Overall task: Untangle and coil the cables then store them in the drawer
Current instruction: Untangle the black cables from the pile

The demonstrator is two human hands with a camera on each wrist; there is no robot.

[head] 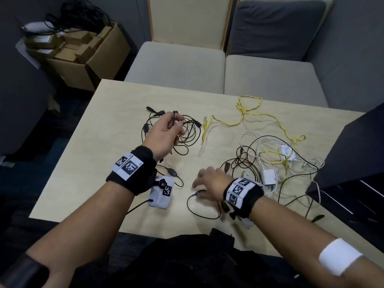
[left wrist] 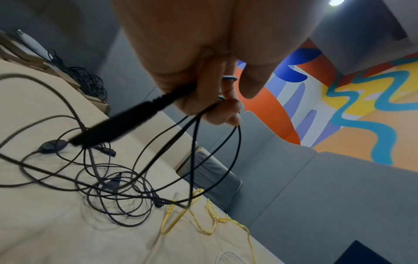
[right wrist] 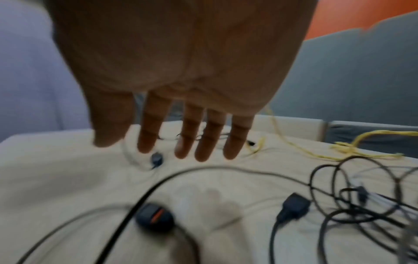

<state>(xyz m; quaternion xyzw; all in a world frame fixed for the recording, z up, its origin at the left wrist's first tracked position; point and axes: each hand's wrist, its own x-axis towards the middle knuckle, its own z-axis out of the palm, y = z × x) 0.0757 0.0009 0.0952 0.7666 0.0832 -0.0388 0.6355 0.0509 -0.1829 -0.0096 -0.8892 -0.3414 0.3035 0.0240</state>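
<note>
My left hand is raised over the table's left half and grips several loops of a thin black cable, its black plug jutting from my curled fingers in the left wrist view. The rest of that cable lies loosely below. My right hand hovers low over the table near the front, fingers straight and spread, holding nothing. A yellow cable trails across the far side. A tangle of black and white cables lies at the right.
The cables lie on a light wooden table. A dark drawer cabinet stands at the right edge. A cardboard box with small boxes and black cables sits on the floor far left. Beige seats stand behind the table.
</note>
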